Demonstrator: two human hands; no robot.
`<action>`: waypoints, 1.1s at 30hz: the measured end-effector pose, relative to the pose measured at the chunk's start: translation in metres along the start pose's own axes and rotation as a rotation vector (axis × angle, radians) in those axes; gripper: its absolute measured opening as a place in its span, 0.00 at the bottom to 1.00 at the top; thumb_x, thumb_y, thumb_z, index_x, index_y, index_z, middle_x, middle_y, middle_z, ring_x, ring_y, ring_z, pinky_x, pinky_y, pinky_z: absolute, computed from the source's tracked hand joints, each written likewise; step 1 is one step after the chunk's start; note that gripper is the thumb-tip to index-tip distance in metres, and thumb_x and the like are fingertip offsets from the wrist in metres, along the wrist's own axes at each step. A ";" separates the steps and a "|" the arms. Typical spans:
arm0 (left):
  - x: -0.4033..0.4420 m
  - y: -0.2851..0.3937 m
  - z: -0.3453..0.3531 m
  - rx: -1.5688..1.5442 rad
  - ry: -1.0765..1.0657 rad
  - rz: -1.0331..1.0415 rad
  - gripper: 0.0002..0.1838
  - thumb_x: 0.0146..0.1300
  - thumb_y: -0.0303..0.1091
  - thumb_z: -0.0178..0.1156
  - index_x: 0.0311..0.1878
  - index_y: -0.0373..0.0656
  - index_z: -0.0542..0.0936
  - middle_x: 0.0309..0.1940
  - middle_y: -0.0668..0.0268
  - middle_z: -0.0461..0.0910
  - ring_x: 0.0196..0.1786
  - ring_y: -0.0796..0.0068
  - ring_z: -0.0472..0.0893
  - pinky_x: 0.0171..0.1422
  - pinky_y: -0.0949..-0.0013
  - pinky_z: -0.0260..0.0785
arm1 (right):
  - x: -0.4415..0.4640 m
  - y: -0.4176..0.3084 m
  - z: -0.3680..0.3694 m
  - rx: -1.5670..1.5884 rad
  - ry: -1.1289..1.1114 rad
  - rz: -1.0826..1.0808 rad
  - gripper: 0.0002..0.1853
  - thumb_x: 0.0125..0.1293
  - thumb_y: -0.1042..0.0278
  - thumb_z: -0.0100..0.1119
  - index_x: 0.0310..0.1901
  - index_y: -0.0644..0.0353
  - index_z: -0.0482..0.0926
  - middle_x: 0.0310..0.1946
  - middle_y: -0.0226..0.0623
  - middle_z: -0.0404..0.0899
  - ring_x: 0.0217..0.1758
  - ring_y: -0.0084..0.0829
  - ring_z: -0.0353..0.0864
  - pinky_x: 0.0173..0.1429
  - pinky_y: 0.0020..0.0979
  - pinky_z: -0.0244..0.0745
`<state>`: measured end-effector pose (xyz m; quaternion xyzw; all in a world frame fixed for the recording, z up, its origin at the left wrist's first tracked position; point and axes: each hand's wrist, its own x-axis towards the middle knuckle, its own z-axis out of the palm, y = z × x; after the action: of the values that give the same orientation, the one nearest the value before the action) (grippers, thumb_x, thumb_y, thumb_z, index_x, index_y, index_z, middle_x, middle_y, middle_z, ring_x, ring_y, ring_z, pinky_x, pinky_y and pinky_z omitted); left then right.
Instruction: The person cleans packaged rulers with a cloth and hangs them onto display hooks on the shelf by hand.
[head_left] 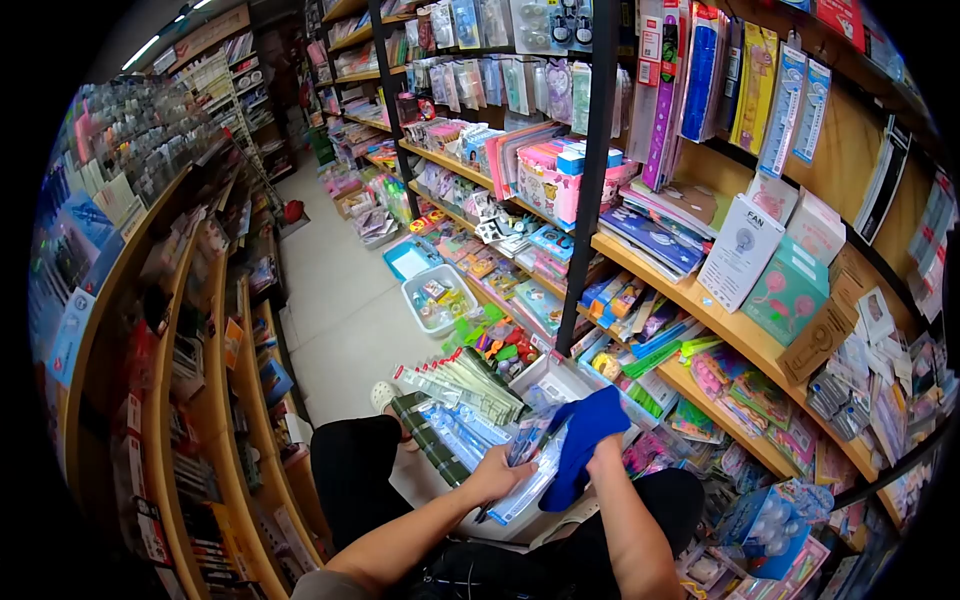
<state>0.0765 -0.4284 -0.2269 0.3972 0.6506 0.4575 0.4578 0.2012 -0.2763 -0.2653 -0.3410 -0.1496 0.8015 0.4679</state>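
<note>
My left hand point(490, 474) is closed around several flat, slim plastic packets point(525, 488) with blue and white printing, held tilted over my lap. My right hand point(604, 458) grips a bright blue cloth point(580, 440), which hangs over the right end of the packets and seems to touch them. The cloth hides part of the right-hand fingers. Just beyond my left hand, more blue-and-white packets point(460, 432) lie on a dark checked surface point(420, 428). Pale packets with red tops point(468, 388) are spread behind them.
An open white box point(565, 380) stands beyond the cloth. On the floor are a white plastic tub point(438, 300) with small packs and a blue tray point(410, 258). Stocked shelves rise close on my right, including a fan box point(740, 250); a low wooden rack point(160, 400) lines the left.
</note>
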 end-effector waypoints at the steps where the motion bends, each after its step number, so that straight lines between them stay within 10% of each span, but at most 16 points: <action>1: -0.004 0.004 -0.001 0.045 -0.014 0.015 0.14 0.53 0.32 0.63 0.41 0.36 0.77 0.31 0.68 0.77 0.35 0.82 0.72 0.44 0.74 0.65 | 0.009 -0.006 -0.004 0.013 0.034 -0.066 0.09 0.63 0.60 0.53 0.41 0.53 0.73 0.30 0.32 0.76 0.30 0.26 0.77 0.32 0.27 0.75; 7: -0.009 -0.010 -0.010 -0.080 0.038 -0.085 0.15 0.52 0.32 0.64 0.42 0.36 0.77 0.30 0.68 0.78 0.34 0.83 0.72 0.42 0.76 0.66 | 0.027 -0.062 -0.013 0.117 -0.117 -0.128 0.20 0.65 0.50 0.43 0.41 0.60 0.72 0.40 0.44 0.76 0.39 0.39 0.75 0.43 0.38 0.74; 11: -0.002 0.005 -0.011 -0.314 0.173 -0.081 0.13 0.52 0.30 0.63 0.41 0.36 0.77 0.30 0.69 0.78 0.33 0.82 0.73 0.41 0.76 0.67 | -0.014 -0.047 0.015 0.013 -0.195 0.194 0.21 0.65 0.49 0.44 0.48 0.59 0.71 0.42 0.38 0.76 0.43 0.37 0.76 0.50 0.38 0.72; 16: 0.011 0.010 0.002 -0.073 0.206 0.111 0.09 0.53 0.27 0.62 0.38 0.38 0.77 0.29 0.69 0.77 0.31 0.82 0.74 0.37 0.75 0.68 | -0.044 0.023 0.008 -0.286 -0.173 0.205 0.14 0.62 0.61 0.53 0.47 0.58 0.72 0.35 0.32 0.78 0.36 0.27 0.78 0.39 0.30 0.76; 33: 0.062 0.015 -0.038 -0.931 0.500 -0.040 0.19 0.65 0.43 0.48 0.35 0.34 0.76 0.28 0.58 0.79 0.28 0.70 0.79 0.32 0.69 0.71 | -0.066 0.037 -0.011 -0.774 -0.563 0.545 0.11 0.55 0.65 0.61 0.39 0.60 0.77 0.30 0.31 0.77 0.27 0.22 0.76 0.28 0.28 0.73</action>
<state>0.0249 -0.3753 -0.2209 0.0181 0.4755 0.7698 0.4254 0.2064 -0.3528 -0.2673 -0.2871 -0.4593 0.8402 0.0258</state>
